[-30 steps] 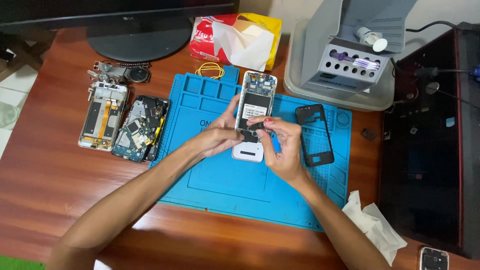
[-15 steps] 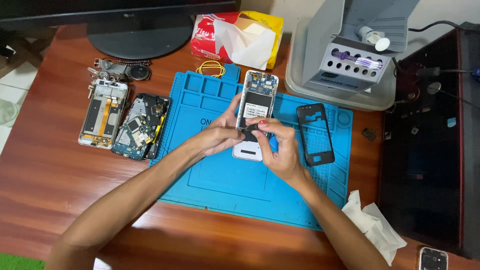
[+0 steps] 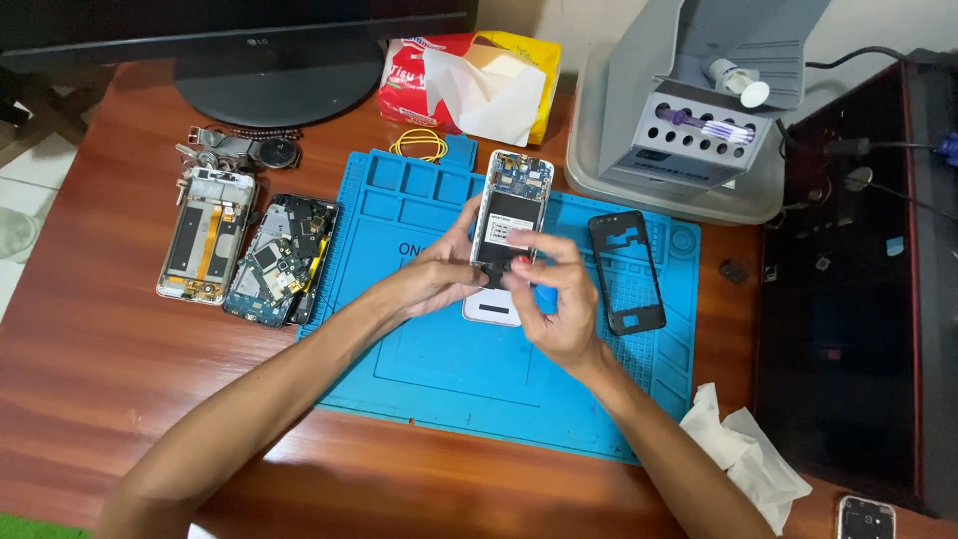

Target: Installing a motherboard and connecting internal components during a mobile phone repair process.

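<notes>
Over the blue mat point(image 3: 429, 349), my left hand point(image 3: 434, 279) grips the opened phone point(image 3: 509, 225); my right hand point(image 3: 559, 299) pinches its lower end.

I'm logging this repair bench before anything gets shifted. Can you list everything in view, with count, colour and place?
Opened phone: 1, white with black inner part, on the mat, under both hands
Repair mat: 1, blue, centre of the desk
Phone frame: 1, black, on the mat's right side
Stripped phones: 2, silver and dark, left of the mat
Rubber bands: yellow, count unclear, mat's top edge
Tissue pack: 1, red and yellow, behind the mat
Monitor stand: 1, black, top left
Grey tool stand: 1, top right
Crumpled tissue: white, lower right
Desk: 1, reddish wood
Left hand: on the phone's left edge
Right hand: fingertips on the phone's lower part
</notes>
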